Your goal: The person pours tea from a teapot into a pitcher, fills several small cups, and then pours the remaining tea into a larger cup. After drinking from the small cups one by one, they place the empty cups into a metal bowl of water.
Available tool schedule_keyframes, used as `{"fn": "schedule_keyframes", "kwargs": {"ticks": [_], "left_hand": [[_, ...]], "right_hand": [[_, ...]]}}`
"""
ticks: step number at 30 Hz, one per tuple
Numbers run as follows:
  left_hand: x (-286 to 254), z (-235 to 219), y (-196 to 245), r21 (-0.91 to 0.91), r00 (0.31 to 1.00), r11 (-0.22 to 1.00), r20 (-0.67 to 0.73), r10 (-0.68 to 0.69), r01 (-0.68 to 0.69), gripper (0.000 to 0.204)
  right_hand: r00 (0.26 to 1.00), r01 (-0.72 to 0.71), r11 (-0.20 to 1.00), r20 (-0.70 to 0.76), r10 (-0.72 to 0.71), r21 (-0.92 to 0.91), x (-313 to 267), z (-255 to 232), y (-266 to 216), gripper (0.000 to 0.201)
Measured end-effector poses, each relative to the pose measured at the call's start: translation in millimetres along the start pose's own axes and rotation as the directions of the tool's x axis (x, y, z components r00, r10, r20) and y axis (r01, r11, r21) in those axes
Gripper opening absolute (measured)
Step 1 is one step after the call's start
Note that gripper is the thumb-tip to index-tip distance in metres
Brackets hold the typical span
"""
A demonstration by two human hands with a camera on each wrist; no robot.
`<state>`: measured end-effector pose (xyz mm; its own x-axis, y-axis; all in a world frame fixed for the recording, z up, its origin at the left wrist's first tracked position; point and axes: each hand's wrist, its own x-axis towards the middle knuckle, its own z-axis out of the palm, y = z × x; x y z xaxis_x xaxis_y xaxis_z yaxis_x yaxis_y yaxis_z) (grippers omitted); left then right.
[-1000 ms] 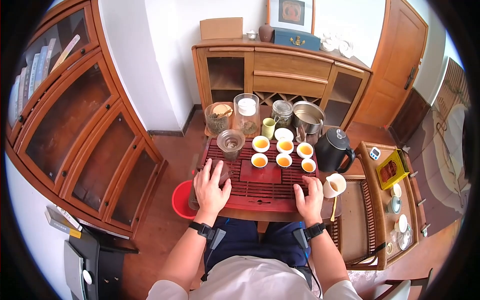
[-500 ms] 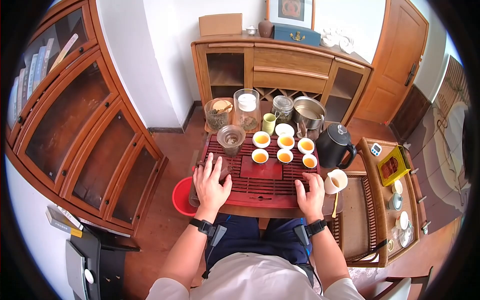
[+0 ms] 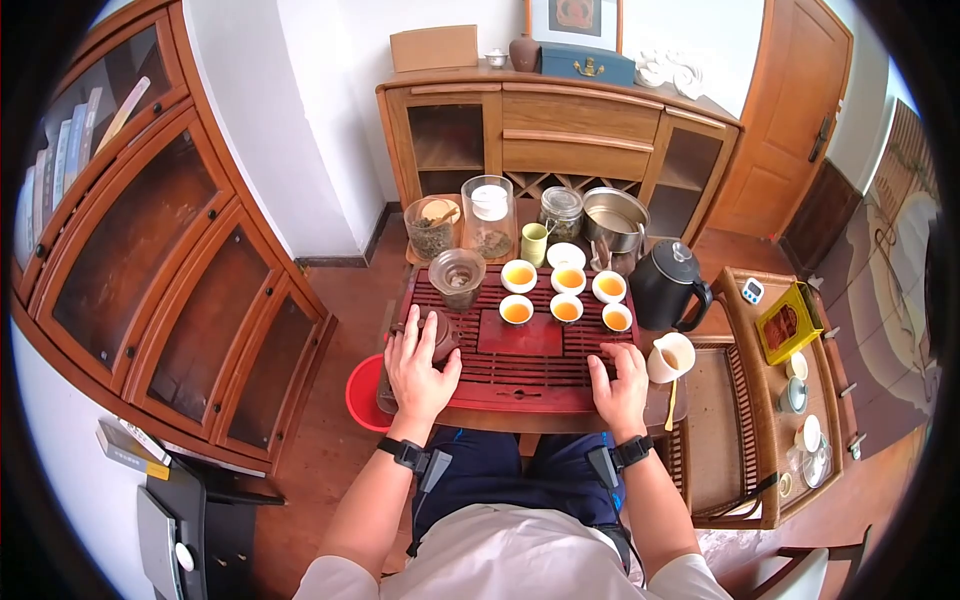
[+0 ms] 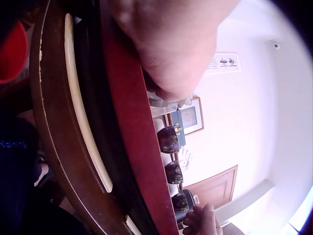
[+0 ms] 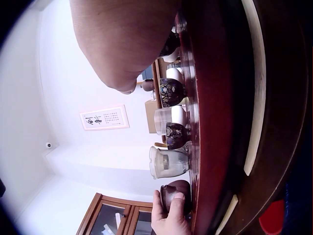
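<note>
My left hand (image 3: 418, 375) rests over the left front of the red slatted tea tray (image 3: 520, 332), fingers spread and fairly straight. Beside its thumb and partly hidden by it sits a small dark brown teapot (image 3: 446, 338); the right wrist view shows the fingers against this teapot (image 5: 180, 192). At the tray's front right corner lies my right hand (image 3: 622, 390), fingers relaxed and holding nothing. Several small teacups (image 3: 516, 312) of amber tea stand in two rows on the tray, dark-patterned outside. A glass strainer cup (image 3: 458, 280) is behind the teapot.
Right of my right hand stands a cream pitcher (image 3: 671, 358), with a black kettle (image 3: 668, 287) behind it. Tea jars (image 3: 432, 230), a green cup (image 3: 534, 245) and a steel pot (image 3: 615, 220) line the back. A rattan side cart (image 3: 720, 440) and red bucket (image 3: 367, 393) flank the table.
My left hand has shifted slightly, showing more of the teapot beside it. The right hand stays at the tray corner. The head view has tilted a little.
</note>
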<state>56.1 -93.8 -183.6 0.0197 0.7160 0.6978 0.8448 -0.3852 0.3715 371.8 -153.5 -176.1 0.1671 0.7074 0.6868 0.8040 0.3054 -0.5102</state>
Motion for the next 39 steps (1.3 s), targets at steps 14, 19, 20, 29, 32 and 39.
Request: {"fn": "schedule_keyframes", "kwargs": {"ticks": [14,19,20,29,32,39], "left_hand": [[24,-36,28,0.199,0.926,0.979,0.358,-0.119,0.049,0.072],[34,-51,35,0.278,0.891,0.961,0.434,-0.133,0.008,0.073],[35,-52,33,0.275,0.89,0.961,0.439,-0.121,-0.005,0.073],[48,-61,12,0.007,0.934,0.999,0.354,-0.052,0.053,0.089],[57,-69,1,-0.084,0.933,0.99,0.35,-0.076,0.112,0.097],[45,-61,-6,-0.111,0.906,0.979,0.407,-0.114,0.173,0.101]], "right_hand": [[1.0,-0.026,0.999,-0.01,0.026,0.026,0,0,0,0.026],[0.999,-0.047,0.998,-0.014,0.048,0.043,-2,0,2,0.026],[0.999,-0.043,0.998,-0.016,0.044,0.037,-1,0,2,0.026],[0.999,-0.033,0.999,-0.017,0.033,0.036,-1,0,1,0.026],[0.999,-0.029,0.999,-0.018,0.029,0.037,0,0,1,0.026],[0.999,-0.032,0.999,-0.012,0.033,0.036,-1,0,1,0.026]]}}
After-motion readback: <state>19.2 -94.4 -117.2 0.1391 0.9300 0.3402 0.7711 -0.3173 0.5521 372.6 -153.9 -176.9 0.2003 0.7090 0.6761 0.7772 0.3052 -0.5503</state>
